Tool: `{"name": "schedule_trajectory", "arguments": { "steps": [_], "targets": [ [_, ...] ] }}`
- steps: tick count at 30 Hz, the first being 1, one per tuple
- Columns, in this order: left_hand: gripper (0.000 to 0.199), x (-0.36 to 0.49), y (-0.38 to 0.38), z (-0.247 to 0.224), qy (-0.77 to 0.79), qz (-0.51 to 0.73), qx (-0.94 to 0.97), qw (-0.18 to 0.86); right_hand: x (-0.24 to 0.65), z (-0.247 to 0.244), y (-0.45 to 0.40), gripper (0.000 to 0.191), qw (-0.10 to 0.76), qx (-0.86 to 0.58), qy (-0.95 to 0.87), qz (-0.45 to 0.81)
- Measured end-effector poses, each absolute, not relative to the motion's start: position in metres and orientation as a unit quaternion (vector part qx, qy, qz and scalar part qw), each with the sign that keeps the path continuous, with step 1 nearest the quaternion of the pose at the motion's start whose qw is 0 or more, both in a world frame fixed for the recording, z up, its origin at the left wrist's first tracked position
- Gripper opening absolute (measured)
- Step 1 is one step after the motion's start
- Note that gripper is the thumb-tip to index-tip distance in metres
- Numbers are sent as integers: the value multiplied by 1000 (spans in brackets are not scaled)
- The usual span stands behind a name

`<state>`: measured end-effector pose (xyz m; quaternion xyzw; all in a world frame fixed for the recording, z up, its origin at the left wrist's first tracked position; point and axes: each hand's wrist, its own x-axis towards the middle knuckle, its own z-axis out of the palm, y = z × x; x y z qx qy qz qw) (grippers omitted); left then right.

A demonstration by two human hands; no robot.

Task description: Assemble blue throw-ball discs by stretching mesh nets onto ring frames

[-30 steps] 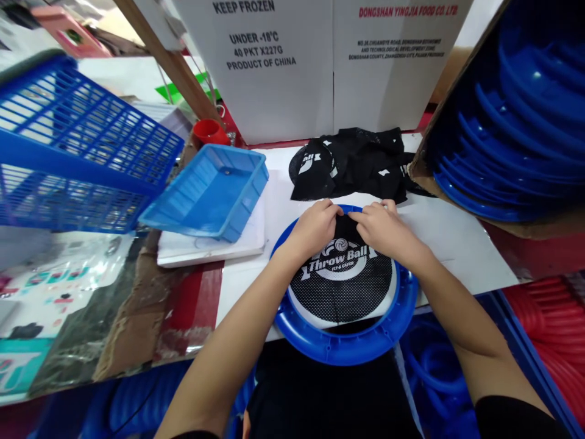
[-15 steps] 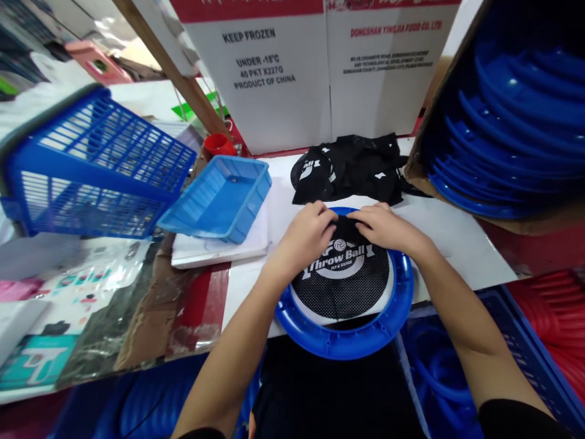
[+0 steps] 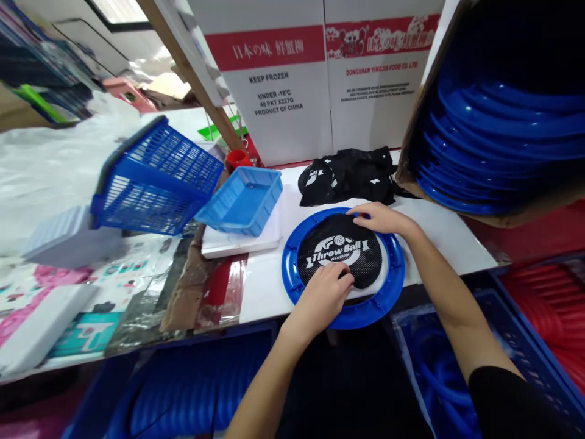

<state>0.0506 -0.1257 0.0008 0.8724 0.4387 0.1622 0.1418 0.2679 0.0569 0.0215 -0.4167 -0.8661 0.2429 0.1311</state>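
Observation:
A blue plastic ring (image 3: 292,277) lies on the white work surface in front of me. Inside it is a round black mesh fabric piece (image 3: 329,235) printed "Throw Ball" in white; a white strip shows between mesh and ring at the right. My left hand (image 3: 322,296) comes over the near side of the ring, its curled fingers closed at the mesh's lower part. At the far right edge of the mesh rests my right hand (image 3: 379,218), fingers stretched out and slightly apart. A heap of similar black fabric pieces (image 3: 351,177) lies just beyond the ring.
A light-blue tray (image 3: 244,201) rests on a white block at the left, beside a tilted blue basket (image 3: 158,177). White cartons (image 3: 292,116) stand behind. To the right, a cardboard box holds stacked blue discs (image 3: 484,164). Blue crates (image 3: 512,347) sit below the table edge.
My left hand has moved from the far edge of the mesh toward its near side. My right hand remains at the far edge. The camera view has shifted, showing more of the cartons.

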Motion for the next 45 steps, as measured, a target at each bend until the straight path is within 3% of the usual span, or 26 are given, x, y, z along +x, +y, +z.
{"name": "schedule_trajectory", "arguments": {
  "steps": [6, 11, 20, 24, 39, 45],
  "targets": [
    [13, 61, -147, -1, 471, 322, 812, 122, 291, 31, -50, 27, 379, -390, -819, 183],
    [17, 74, -157, -13, 473, 395, 780, 111, 264, -12, -139, 34, 418, -363, -820, 142],
    [26, 86, -169, -22, 493, 407, 767, 52, 246, -29, -132, 13, 530, -389, -748, 93],
    [22, 81, -167, -27, 502, 438, 745, 25, 249, -31, -129, 16, 507, -415, -747, 113],
    [13, 52, -180, -32, 456, 477, 745, 100, 275, -33, -143, 20, 409, -354, -832, 123],
    [17, 53, -181, -30, 457, 419, 780, 77, 276, -26, -147, 16, 348, -376, -849, 128]
  ]
}}
